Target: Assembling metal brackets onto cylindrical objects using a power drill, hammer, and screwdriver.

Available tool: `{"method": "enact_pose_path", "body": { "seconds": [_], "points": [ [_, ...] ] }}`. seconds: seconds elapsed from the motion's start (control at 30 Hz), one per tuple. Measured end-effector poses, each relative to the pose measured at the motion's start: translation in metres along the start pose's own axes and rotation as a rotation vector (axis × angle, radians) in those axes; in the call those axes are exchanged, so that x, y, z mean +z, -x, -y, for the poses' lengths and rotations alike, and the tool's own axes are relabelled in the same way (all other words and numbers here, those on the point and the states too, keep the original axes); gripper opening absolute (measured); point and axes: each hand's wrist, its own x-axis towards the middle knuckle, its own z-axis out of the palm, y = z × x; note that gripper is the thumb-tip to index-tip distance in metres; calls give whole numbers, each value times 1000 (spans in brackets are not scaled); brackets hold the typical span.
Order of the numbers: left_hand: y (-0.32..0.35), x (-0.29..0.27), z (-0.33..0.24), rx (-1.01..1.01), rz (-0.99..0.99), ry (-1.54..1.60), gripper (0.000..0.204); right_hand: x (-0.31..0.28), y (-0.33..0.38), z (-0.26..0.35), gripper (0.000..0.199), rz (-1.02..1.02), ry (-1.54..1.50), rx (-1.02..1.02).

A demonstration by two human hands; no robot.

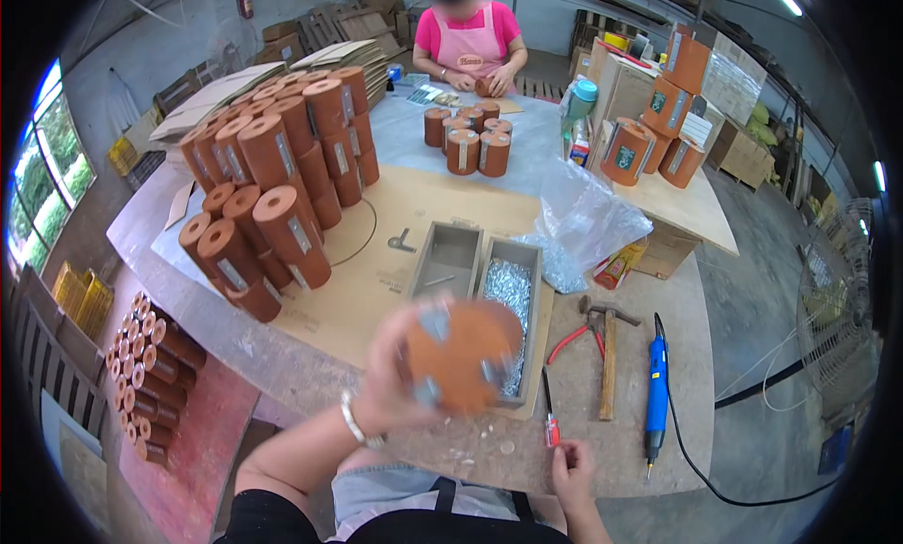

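My left hand (pixel 386 379) is wrapped round a reddish-brown cylinder (pixel 461 356), held up over the near table edge and the boxes of small parts. Three metal pieces show around the cylinder's round end; motion blurs it. My right hand (pixel 574 469) is closed at the table's front edge, its fingertips pinched together close to the red handle of a screwdriver (pixel 551 431). Whether something small is between those fingers cannot be made out. Beyond the held cylinder stand a grey box (pixel 450 252) with one thin piece in it and a second box of shiny small metal parts (pixel 506 290).
Stacked brown cylinders (pixel 282 149) fill the table's left side. To the right lie red-handled pliers (pixel 574 342), a hammer (pixel 609 365) and a blue corded power screwdriver (pixel 657 384). A plastic bag (pixel 593 215) sits behind. Across the table, a person in pink (pixel 467 41) handles a cylinder.
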Motion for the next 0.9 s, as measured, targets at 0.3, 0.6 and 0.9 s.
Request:
{"method": "enact_pose_path", "body": {
  "seconds": [0.3,0.6,0.9],
  "points": [
    [-197,-20,124,-413,-69,-840,86,9,-6,28,8,-25,165,-10],
    [-270,21,308,-512,-6,-604,85,15,10,2,10,10,114,157],
    [-320,36,387,-478,-97,-736,86,-12,9,-8,12,219,112,337]
  ]
}}
